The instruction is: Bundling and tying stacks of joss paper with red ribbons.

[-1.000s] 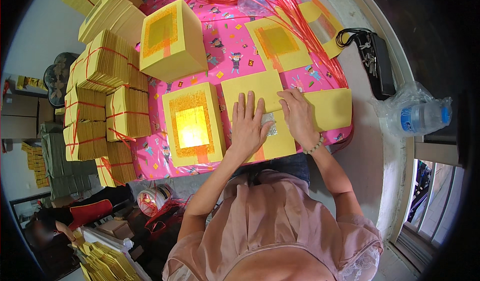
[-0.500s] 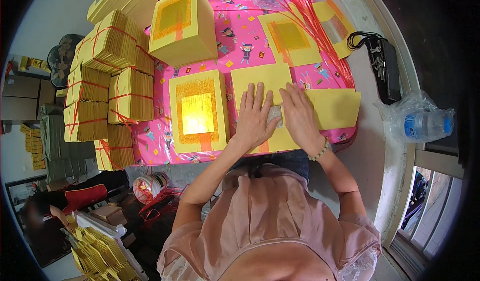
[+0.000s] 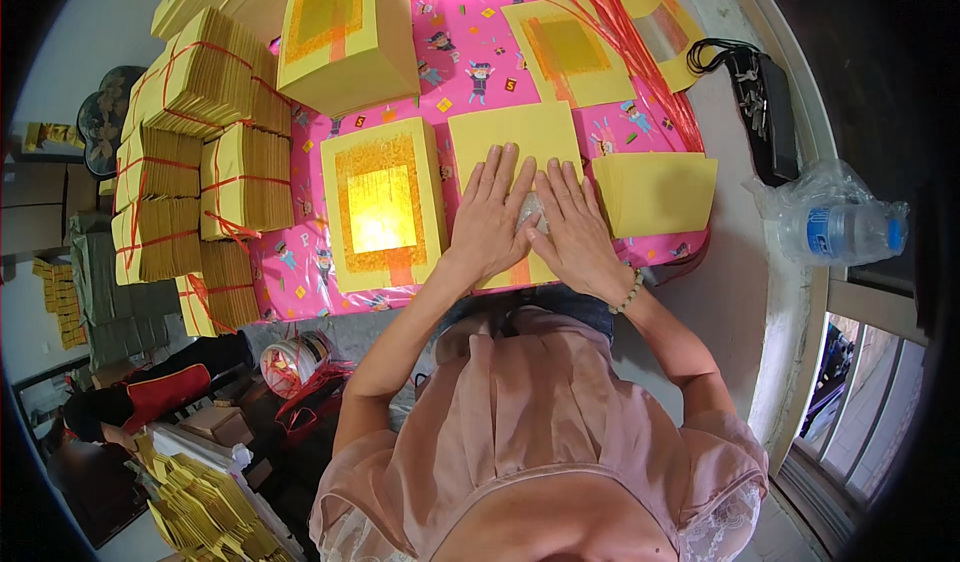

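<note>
My left hand (image 3: pixel 492 212) lies flat with fingers stretched on a sheet of yellow paper (image 3: pixel 510 127) at the table's near edge. Beside it, my right hand (image 3: pixel 573 220) rests flat on the same sheet, thumb out toward the left hand. Part of a silvery patch (image 3: pixel 531 207) shows between the two hands; they cover the rest. Whether more sheets lie underneath, I cannot tell. Left of my hands stands a stack of yellow paper (image 3: pixel 430 207) with a shiny gold square framed in orange on top. Several loose yellow sheets (image 3: pixel 655 197) lie fanned on the right.
The table wears a pink patterned cover (image 3: pixel 480 52). Bundles of yellow paper (image 3: pixel 205 62) tied with red string pile up at left, near a tall paper block (image 3: pixel 350 72). Red strings (image 3: pixel 650 82) trail at far right. A plastic bottle (image 3: pixel 850 232) lies right. Another person (image 3: pixel 165 397) works lower left.
My right hand has flattened, its thumb now spread toward my left hand. Less of the silvery patch shows. The whole view has shifted slightly.
</note>
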Tool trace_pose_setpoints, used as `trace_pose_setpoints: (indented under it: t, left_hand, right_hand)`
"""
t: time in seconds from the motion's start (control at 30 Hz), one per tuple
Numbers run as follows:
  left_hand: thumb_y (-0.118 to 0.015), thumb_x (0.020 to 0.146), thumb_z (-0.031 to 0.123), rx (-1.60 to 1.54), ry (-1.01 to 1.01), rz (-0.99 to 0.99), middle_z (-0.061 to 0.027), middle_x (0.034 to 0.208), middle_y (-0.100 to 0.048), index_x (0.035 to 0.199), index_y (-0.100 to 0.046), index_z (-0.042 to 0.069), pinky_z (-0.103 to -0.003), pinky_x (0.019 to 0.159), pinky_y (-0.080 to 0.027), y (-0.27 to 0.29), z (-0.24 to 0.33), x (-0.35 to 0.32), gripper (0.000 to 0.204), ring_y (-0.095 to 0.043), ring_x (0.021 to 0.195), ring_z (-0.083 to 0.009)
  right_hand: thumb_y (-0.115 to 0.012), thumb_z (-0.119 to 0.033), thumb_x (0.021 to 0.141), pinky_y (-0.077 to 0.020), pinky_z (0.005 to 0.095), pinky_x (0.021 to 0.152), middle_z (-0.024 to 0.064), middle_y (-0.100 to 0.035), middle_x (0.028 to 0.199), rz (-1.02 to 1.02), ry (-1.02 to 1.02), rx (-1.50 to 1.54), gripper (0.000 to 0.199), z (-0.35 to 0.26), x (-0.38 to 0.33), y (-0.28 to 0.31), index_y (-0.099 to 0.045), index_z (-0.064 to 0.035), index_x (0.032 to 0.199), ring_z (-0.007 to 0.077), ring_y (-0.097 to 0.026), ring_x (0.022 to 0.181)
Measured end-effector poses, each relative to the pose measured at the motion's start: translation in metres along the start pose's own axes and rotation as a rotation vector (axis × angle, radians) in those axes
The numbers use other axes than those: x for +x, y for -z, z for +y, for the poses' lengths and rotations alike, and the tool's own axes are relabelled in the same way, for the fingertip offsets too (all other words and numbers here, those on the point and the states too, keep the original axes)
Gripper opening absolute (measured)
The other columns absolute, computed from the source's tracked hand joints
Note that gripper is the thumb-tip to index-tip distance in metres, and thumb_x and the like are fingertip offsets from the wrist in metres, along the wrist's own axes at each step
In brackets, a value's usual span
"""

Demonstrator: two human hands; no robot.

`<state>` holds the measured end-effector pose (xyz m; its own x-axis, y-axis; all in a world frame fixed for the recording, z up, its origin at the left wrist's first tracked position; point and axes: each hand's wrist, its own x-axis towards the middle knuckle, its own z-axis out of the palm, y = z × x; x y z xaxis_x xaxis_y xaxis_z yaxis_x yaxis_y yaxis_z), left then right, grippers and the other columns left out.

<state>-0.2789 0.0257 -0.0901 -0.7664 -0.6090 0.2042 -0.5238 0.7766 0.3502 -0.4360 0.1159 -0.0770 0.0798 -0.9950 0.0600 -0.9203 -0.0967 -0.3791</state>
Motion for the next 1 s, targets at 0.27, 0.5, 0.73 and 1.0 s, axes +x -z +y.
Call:
trace_pose_setpoints:
  t: [0.27,0.5,0.73,1.0]
  left_hand:
    - [-0.044,0.099,0.038,0.003,0.05,-0.035,-0.026,0.158,-0.021,0.154,-0.027,0.005,-0.053,0.119,-0.016,0.008,-0.007,-0.012,0.066,-0.017,0.148,-0.0436]
    - [-0.045,0.099,0.039,-0.029,0.055,-0.039,-0.0267,0.159,-0.018,0.154,-0.026,0.006,-0.054,0.119,-0.014,0.003,-0.012,-0.014,0.067,-0.013,0.148,-0.0439]
    - [-0.044,0.099,0.031,-0.201,0.061,-0.062,-0.0253,0.16,-0.015,0.155,-0.023,0.006,-0.05,0.121,-0.011,0.009,-0.026,-0.013,0.065,-0.011,0.15,-0.0418]
    - [-0.05,0.099,0.017,-0.82,0.309,0.24,-0.0246,0.145,-0.046,0.144,-0.044,0.002,-0.039,0.113,-0.032,0.027,-0.027,-0.005,0.048,-0.045,0.135,-0.0319]
  right_hand:
    - [-0.055,-0.043,0.095,-0.0118,0.0506,0.121,0.0249,-0.02,0.159,0.025,0.023,0.029,0.077,0.0,-0.003,-0.001,-0.027,0.0015,0.152,0.0387,-0.013,0.15]
    - [-0.054,-0.042,0.096,-0.0133,0.0521,0.12,0.025,-0.021,0.158,0.039,0.048,-0.037,0.067,-0.002,-0.003,-0.001,-0.035,-0.0104,0.152,0.0398,-0.016,0.149]
    - [-0.059,-0.036,0.093,-0.0187,0.0513,0.118,0.0221,-0.032,0.153,0.073,0.061,-0.156,0.063,-0.004,0.002,0.007,-0.042,-0.0088,0.147,0.0375,-0.026,0.145]
    - [-0.068,-0.021,0.084,-0.0368,0.0444,0.105,0.0148,-0.058,0.128,0.269,0.159,-0.174,0.047,0.016,0.032,0.012,-0.058,-0.0031,0.126,0.0323,-0.051,0.123]
